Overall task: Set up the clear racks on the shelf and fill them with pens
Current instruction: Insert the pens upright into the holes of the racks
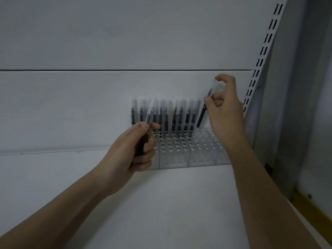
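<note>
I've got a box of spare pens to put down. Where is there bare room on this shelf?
The shelf is bare in front of the racks, between the two forearms, and to the left of the left hand. The back right corner is crowded: racks, standing pens, and the right hand holding a pen.

A plain white back panel (125,33) filled most of the view, crossed by a thin dark horizontal seam (107,70). Below it lay a flat white shelf board (179,203). At the right rose a white metal upright (265,51) with paired dark slots, leaning in the wide-angle view. Beyond it stood a grey wall (305,87), with a yellow strip (312,211) near its foot. The light was dim and even.
</note>
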A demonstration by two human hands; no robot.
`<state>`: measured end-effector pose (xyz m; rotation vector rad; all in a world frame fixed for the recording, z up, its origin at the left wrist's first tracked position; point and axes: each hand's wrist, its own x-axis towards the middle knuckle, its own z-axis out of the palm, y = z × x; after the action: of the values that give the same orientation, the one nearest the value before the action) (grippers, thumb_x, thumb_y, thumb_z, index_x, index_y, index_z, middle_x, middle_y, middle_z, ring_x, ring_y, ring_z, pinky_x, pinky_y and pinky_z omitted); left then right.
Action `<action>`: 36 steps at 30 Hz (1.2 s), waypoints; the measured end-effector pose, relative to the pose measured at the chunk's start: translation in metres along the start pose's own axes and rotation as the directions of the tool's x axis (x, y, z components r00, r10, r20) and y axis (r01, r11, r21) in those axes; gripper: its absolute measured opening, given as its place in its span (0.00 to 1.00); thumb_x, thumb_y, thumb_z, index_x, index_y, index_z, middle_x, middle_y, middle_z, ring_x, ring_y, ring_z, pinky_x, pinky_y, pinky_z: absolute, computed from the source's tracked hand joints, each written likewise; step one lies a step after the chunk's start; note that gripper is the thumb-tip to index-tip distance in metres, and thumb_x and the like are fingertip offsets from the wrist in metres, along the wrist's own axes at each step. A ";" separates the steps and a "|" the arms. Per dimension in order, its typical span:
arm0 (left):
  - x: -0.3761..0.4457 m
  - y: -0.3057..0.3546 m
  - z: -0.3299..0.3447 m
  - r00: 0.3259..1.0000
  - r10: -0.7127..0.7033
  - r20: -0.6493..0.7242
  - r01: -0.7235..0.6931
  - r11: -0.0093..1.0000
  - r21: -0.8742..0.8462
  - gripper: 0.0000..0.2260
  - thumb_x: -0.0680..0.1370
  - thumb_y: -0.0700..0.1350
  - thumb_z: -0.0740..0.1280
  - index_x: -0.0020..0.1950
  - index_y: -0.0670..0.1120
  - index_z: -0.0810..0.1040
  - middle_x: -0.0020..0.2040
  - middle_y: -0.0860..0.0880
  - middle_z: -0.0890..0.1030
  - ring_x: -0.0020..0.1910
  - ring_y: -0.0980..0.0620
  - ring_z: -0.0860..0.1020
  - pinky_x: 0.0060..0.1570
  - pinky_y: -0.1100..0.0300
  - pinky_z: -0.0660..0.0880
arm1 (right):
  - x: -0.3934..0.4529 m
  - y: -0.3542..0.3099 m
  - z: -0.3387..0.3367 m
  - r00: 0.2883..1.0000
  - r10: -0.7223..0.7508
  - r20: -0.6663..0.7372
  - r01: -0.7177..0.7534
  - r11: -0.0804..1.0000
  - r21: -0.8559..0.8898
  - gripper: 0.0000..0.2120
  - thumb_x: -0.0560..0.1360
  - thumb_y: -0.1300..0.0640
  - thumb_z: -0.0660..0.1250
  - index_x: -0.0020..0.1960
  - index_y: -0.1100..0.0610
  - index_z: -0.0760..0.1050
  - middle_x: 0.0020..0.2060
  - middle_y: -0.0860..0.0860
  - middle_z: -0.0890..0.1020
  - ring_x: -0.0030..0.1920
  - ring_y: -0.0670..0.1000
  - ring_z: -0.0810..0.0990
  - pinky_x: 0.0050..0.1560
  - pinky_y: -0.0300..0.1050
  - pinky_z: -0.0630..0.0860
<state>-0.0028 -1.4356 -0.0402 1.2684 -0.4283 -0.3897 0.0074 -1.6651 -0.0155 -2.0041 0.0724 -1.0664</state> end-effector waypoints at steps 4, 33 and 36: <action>0.000 0.000 0.001 0.997 0.064 -0.035 -0.064 0.998 0.005 0.09 0.84 0.44 0.56 0.54 0.43 0.74 0.33 0.49 0.68 0.26 0.53 0.59 0.24 0.62 0.56 | -0.002 0.002 0.000 0.999 0.012 0.045 -0.012 1.000 -0.017 0.19 0.81 0.60 0.65 0.67 0.46 0.65 0.39 0.49 0.78 0.40 0.46 0.79 0.39 0.35 0.75; -0.004 -0.002 0.007 0.930 0.351 -0.113 -0.312 0.912 0.265 0.11 0.76 0.46 0.65 0.55 0.41 0.75 0.41 0.43 0.86 0.30 0.50 0.77 0.29 0.60 0.75 | -0.033 -0.051 0.032 0.868 -0.049 0.494 -0.257 0.807 0.532 0.16 0.76 0.60 0.71 0.63 0.55 0.73 0.42 0.48 0.84 0.43 0.46 0.84 0.44 0.39 0.77; -0.005 -0.002 0.009 0.929 0.349 -0.122 -0.303 0.909 0.287 0.12 0.76 0.46 0.65 0.55 0.42 0.76 0.40 0.43 0.86 0.30 0.48 0.76 0.29 0.61 0.75 | -0.034 -0.051 0.032 0.869 -0.054 0.492 -0.259 0.797 0.545 0.18 0.75 0.61 0.72 0.63 0.55 0.73 0.42 0.50 0.85 0.42 0.47 0.84 0.46 0.41 0.78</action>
<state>-0.0118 -1.4409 -0.0405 1.4444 -0.5490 0.0662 -0.0077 -1.5979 -0.0117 -1.5896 -0.3783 -0.3943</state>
